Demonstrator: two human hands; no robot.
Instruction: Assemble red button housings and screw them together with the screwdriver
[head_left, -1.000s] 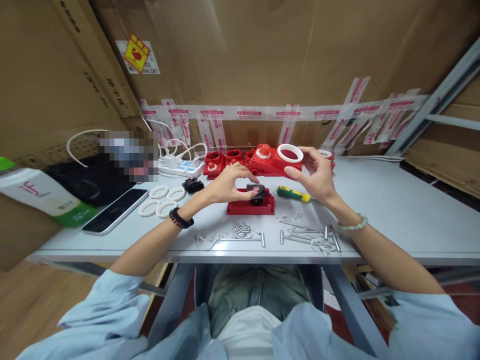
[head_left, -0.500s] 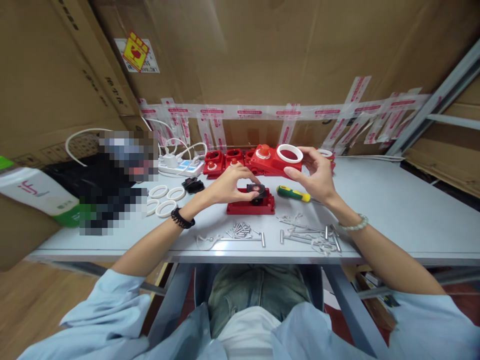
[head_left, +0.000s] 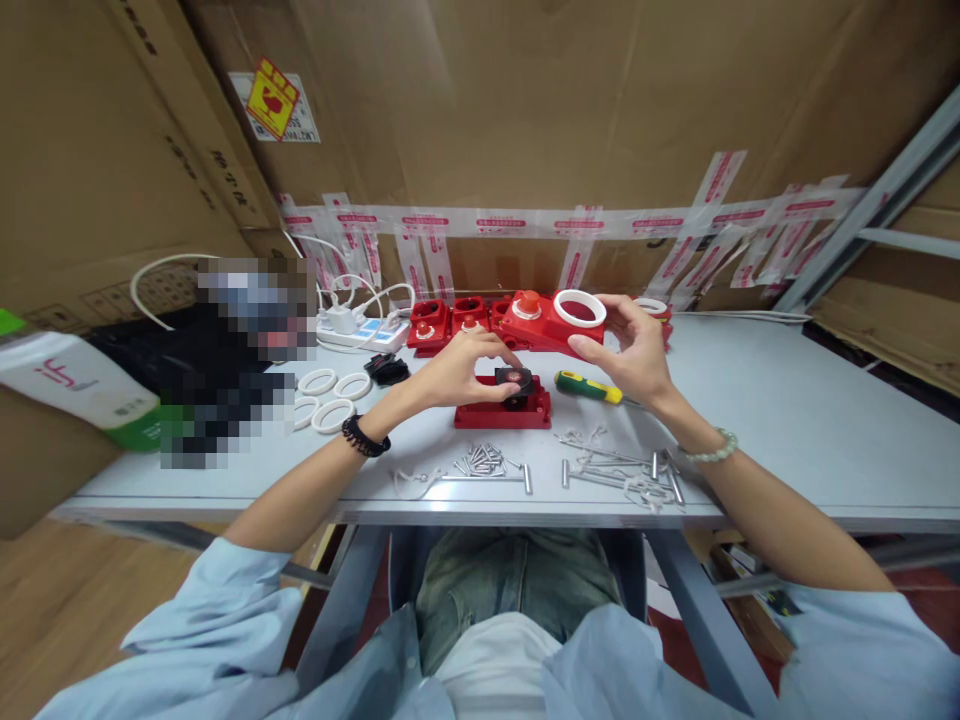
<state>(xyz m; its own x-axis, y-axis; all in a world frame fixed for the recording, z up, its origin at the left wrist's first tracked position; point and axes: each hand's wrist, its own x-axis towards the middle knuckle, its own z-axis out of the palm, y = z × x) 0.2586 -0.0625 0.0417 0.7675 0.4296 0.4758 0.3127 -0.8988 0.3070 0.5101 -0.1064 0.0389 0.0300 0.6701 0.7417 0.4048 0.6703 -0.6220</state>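
Observation:
Between the thumb and fingers of my left hand (head_left: 474,368) is a small black block-like part (head_left: 517,391), at the open top of a red housing (head_left: 502,414) on the table. Whether the part rests inside the housing I cannot tell. Raised behind it, a red cover (head_left: 551,327) carries an orange-red knob (head_left: 527,303) and a white ring (head_left: 580,308). My right hand (head_left: 634,345) grips this cover by its right end, thumb in front. A green and yellow screwdriver (head_left: 589,386) lies just below my right hand.
Several red housings (head_left: 429,328) stand in a row at the back. White rings (head_left: 333,417) and a black part (head_left: 387,369) lie on the left. Screws (head_left: 484,461) and metal T-bars with cords (head_left: 622,475) lie near the front edge. A power strip (head_left: 361,333) stands behind.
Almost nothing differs. The black part in my left hand has tilted slightly at the red housing; my right hand keeps the red cover in place.

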